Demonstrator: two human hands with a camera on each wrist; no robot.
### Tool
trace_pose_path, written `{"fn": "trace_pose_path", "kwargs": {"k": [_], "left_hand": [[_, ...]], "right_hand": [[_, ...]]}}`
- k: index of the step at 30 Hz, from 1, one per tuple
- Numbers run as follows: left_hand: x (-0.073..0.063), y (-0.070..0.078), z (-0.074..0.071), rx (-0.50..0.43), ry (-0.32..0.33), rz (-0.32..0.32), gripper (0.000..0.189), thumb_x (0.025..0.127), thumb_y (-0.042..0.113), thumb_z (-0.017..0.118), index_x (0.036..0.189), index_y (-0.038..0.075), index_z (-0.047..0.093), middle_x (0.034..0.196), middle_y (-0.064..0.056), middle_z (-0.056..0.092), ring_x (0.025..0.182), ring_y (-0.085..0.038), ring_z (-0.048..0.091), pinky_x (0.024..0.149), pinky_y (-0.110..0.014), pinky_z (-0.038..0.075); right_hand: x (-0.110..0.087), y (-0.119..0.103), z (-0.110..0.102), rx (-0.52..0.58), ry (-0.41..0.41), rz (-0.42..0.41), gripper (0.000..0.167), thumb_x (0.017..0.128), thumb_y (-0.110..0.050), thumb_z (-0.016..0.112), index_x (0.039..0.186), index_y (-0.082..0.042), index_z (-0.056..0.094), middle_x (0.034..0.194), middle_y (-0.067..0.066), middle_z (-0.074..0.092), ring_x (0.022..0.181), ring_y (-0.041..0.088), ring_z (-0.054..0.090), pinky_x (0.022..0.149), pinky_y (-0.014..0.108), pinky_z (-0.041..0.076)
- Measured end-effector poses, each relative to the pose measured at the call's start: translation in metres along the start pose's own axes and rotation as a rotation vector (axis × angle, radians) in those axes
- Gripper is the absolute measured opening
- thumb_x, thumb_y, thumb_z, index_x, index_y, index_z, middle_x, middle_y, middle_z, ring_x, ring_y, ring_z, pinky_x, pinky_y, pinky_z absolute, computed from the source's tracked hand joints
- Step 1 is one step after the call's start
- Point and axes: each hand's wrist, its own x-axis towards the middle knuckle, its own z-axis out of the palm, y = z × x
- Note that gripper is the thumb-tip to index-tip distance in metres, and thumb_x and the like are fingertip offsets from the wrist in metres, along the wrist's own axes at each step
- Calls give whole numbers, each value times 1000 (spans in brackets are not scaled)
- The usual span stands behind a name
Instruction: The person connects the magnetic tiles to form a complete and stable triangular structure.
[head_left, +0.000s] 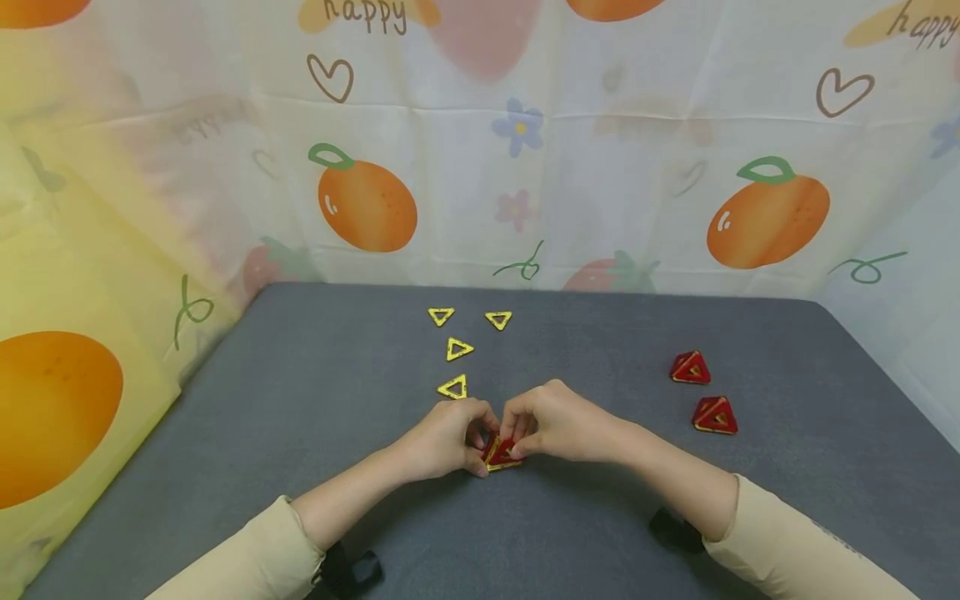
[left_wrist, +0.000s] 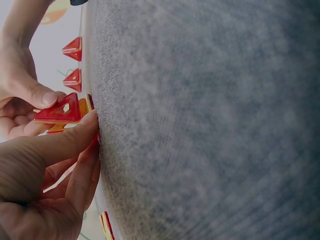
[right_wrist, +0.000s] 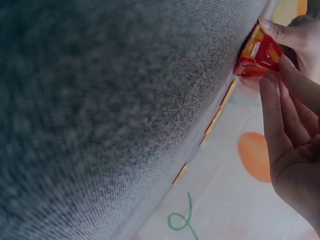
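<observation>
Near the middle of the table, both hands are at a small pyramid of red and yellow triangular tiles (head_left: 501,454). The left hand (head_left: 450,437) pinches its lower left side, thumb near the tabletop. From the other side, the right hand (head_left: 558,421) pinches a red triangular tile with thumb and fingers. In the left wrist view, that red triangular tile (left_wrist: 55,116) leans over yellow ones, its middle cut out. The right wrist view shows the pyramid (right_wrist: 257,52) resting on the table between the fingertips. Fingers partly cover it, so how its sides join cannot be told.
Several flat yellow triangular tiles lie beyond the hands, the nearest tile (head_left: 453,392) close to the left hand and another tile (head_left: 498,314) near the back. Two red pyramids, a farther one (head_left: 679,367) and a nearer one (head_left: 705,414), stand on the right. A printed curtain (head_left: 465,167) hangs behind the grey table (head_left: 300,358).
</observation>
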Motion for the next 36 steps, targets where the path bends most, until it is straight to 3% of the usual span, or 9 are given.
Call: {"fn": "trace_pose_path", "kwargs": {"k": [10, 19, 24, 30, 36], "left_hand": [[0, 0, 0, -4, 2, 3, 43, 64, 0, 90, 99, 4, 66, 92, -8, 67, 73, -8, 61, 62, -18, 51], [0, 0, 0, -12, -7, 5, 44, 64, 2, 90, 101, 4, 67, 95, -8, 67, 75, -8, 64, 64, -17, 52], [-4, 2, -2, -33, 7, -41, 48, 67, 5, 89, 108, 5, 66, 103, -6, 70, 80, -9, 66, 67, -18, 53], [-8, 2, -3, -24, 59, -77, 24, 76, 13, 85, 93, 6, 70, 81, -3, 72, 67, -4, 61, 59, -18, 48], [-10, -1, 1, -64, 65, -57, 12, 81, 18, 81, 84, 8, 76, 76, -2, 75, 63, -1, 58, 57, -18, 47]], "right_hand": [[1, 0, 5, -23, 27, -15, 17, 79, -11, 82, 85, -14, 67, 74, -5, 72, 66, -5, 62, 61, 17, 52], [1, 2, 5, -36, 64, 4, 26, 78, -16, 84, 94, -15, 64, 72, -8, 67, 64, -4, 57, 62, 17, 49], [0, 4, 5, 3, 58, 42, 24, 77, -18, 84, 91, -15, 65, 71, -8, 68, 63, -2, 59, 60, 19, 50], [0, 8, 4, 20, 36, 96, 13, 77, -19, 84, 82, -16, 73, 69, -7, 72, 62, -1, 63, 59, 19, 51], [0, 12, 7, 74, -39, 133, 8, 80, -18, 81, 85, -14, 76, 74, -4, 74, 64, 1, 63, 59, 18, 51]]}}
